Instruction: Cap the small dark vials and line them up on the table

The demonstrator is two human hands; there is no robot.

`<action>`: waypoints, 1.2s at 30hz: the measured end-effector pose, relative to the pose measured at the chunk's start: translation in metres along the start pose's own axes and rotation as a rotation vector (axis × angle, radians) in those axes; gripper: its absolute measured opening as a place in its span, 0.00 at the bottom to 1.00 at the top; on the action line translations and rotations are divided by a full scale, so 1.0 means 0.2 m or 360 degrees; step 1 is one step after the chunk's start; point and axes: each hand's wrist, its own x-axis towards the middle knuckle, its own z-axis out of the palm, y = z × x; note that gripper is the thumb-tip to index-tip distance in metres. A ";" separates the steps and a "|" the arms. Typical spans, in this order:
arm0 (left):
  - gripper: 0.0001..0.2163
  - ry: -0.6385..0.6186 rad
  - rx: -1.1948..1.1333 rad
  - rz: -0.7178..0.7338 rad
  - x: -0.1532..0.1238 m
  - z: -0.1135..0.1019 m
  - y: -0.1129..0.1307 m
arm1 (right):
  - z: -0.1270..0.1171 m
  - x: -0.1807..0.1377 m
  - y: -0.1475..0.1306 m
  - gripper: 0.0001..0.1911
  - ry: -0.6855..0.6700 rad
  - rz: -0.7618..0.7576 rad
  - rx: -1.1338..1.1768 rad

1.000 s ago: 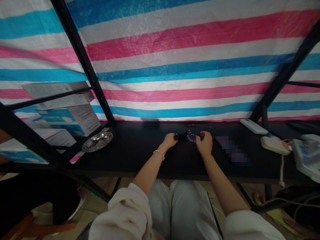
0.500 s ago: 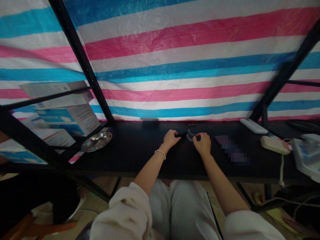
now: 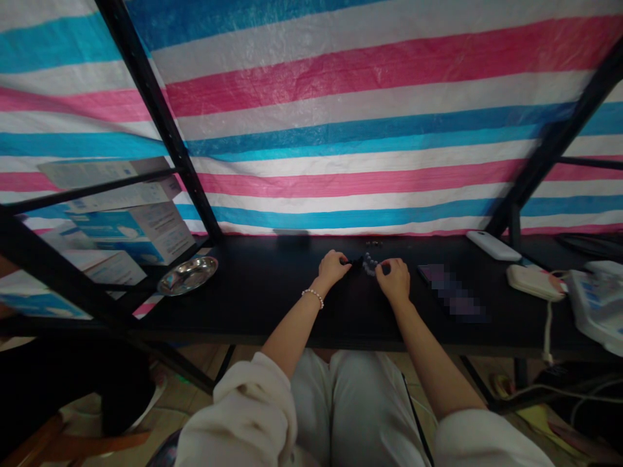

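Note:
My left hand (image 3: 333,267) is closed in a pinch around a small black object (image 3: 358,263), whose kind I cannot make out against the dark tabletop. A curved string of greyish beads (image 3: 368,258) lies just right of that object, between my hands. Thumb and fingers of my right hand (image 3: 395,277) are closed at the right end of the beads; the exact grip is hidden. A few tiny loose pieces (image 3: 374,244) lie on the table behind the beads. A light beaded bracelet (image 3: 313,298) circles my left wrist.
On the black table (image 3: 238,305), a shiny metal dish (image 3: 189,275) sits left, beside stacked boxes (image 3: 141,230). To the right are a pixelated phone-like object (image 3: 450,292), a white slim case (image 3: 494,246), a pale corded device (image 3: 535,283) and a larger white device (image 3: 601,301). Black frame posts (image 3: 158,117) flank the table.
Both hands stay almost in place. My left fingers and the black object shift very slightly; the beads remain between the hands.

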 end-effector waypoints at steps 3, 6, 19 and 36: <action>0.10 0.0026 -0.0020 -0.0009 0.00 -0.02 0.02 | -0.01 0.01 -0.01 0.06 0.0122 -0.0022 0.0049; 0.09 0.0108 -0.0067 -0.0009 0.01 -0.09 0.05 | -0.04 0.01 -0.02 0.05 0.0358 -0.0023 0.0150; 0.20 0.0216 -0.1525 -0.0334 -0.19 -0.35 0.13 | -0.11 -0.02 -0.40 0.11 -0.0120 -0.0443 0.0996; 0.18 0.0264 -0.1619 -0.0368 -0.28 -0.36 0.08 | -0.06 -0.08 -0.48 0.14 -0.0396 -0.0206 0.1299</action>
